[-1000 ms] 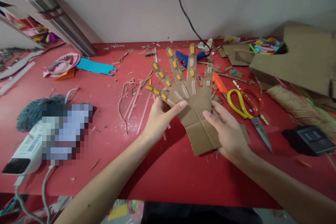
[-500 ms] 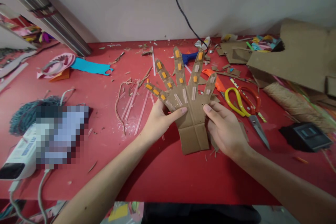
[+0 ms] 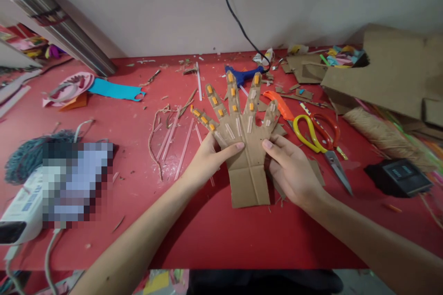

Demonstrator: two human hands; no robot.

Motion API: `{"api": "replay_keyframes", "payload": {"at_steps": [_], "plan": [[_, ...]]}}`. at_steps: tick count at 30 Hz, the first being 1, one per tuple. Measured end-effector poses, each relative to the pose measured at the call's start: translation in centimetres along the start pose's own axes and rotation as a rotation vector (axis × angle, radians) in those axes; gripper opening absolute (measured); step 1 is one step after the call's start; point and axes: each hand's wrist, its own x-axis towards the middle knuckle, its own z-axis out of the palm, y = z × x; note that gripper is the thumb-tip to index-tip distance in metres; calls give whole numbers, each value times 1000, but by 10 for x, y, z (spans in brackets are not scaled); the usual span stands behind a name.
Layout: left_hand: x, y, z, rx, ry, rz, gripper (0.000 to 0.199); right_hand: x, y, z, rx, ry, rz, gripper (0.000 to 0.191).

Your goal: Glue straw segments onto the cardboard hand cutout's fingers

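A cardboard hand shape is held up over the red table, its fingers spread and pointing away from me. Short orange and clear straw pieces are stuck along its fingers and upper palm. My left hand grips its left edge, thumb on the front. On the right edge, my right hand pinches it with the thumb on the front too. The fingers behind the cardboard are partly hidden. Beyond the cardboard fingertips lies a blue glue gun.
Yellow-handled scissors, an orange cutter, a twine roll and a black box lie right. Clear straws, a power strip, dark yarn and a steel flask are left. Cardboard sheets stand back right.
The cardboard hand has tipped slightly and come a little lower in view, showing more of the glue gun behind it. Both hands keep their hold, and the whole view has shifted slightly.
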Motion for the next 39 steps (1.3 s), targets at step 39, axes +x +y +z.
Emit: {"api": "replay_keyframes", "payload": {"at_steps": [39], "plan": [[-6,-3,1,384,17,187,48,6,-1,-14,-324,95,-58,20]]}}
